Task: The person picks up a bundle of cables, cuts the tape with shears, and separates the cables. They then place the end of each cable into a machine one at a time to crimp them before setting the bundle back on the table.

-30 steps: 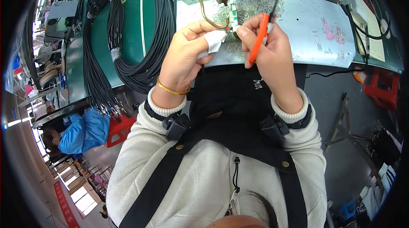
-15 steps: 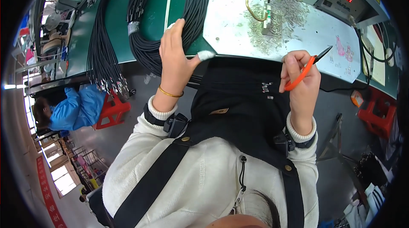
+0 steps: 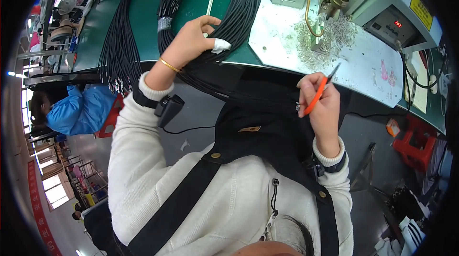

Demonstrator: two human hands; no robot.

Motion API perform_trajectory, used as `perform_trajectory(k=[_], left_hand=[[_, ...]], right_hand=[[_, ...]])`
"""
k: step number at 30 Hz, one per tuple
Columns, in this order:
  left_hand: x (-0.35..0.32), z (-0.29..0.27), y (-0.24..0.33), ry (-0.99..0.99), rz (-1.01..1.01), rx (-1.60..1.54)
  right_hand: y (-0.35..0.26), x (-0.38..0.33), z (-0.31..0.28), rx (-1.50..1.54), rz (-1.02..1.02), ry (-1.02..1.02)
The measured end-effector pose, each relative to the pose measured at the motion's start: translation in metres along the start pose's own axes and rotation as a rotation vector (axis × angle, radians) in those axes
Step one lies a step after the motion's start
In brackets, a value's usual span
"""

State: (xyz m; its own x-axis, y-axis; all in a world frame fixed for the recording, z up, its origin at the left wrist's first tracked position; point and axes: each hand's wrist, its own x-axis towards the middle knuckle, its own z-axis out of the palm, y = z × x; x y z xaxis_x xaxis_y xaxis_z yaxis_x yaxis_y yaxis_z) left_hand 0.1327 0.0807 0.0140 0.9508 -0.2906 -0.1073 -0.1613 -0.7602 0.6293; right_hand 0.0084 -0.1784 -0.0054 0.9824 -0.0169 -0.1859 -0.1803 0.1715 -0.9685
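Observation:
My left hand (image 3: 193, 41), its thumb tip wrapped in white tape, curls its fingers over the looped bundle of black cables (image 3: 241, 17) near the table's front edge. Part of that bundle is hidden behind the hand. Thin black cables (image 3: 210, 90) run down across my black apron, their small metal ends (image 3: 297, 107) beside my right fingers. My right hand (image 3: 322, 103) is closed around orange-handled snips (image 3: 317, 96), whose dark, narrow tip points up and away. Whether those fingers also pinch the cable ends I cannot tell.
Small metal pieces lie scattered around the bench press (image 3: 327, 26) on a pale metal plate (image 3: 272, 50). A grey control box (image 3: 397, 21) stands at right. More black cables (image 3: 119, 41) hang over the green table's edge. A person in blue (image 3: 79, 112) sits at left; a red stool (image 3: 416, 143) is at right.
My left hand has tipped over and curled its fingers onto the cable bundle. My right hand, with the snips, has come down toward the cable ends. The whole view has shifted slightly.

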Motion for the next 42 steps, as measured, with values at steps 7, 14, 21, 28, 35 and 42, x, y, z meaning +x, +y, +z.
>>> perform_trajectory(k=[7,14,21,28,35,42], left_hand=[[0.019,-0.052,-0.017,-0.385,-0.114,-0.872],[0.020,-0.078,0.005,-0.331,-0.109,-1.299],[0.022,-0.216,-0.055,-0.288,0.355,-1.661],[0.021,-0.361,-0.106,0.184,0.244,-1.660],[-0.047,-0.359,-0.179,0.682,0.195,-1.437],[-0.109,-0.151,-0.094,0.186,0.171,-2.053]], right_hand=[[0.016,0.028,0.042,-0.222,-0.209,-0.319],[0.023,0.073,0.118,-0.751,-0.888,-0.215],[0.028,0.095,0.132,-0.807,-0.689,-0.220],[0.029,0.093,0.137,-0.818,-0.767,-0.098],[0.029,0.093,0.135,-0.799,-0.818,-0.094],[0.002,0.069,0.155,-0.208,-0.600,-0.281]])
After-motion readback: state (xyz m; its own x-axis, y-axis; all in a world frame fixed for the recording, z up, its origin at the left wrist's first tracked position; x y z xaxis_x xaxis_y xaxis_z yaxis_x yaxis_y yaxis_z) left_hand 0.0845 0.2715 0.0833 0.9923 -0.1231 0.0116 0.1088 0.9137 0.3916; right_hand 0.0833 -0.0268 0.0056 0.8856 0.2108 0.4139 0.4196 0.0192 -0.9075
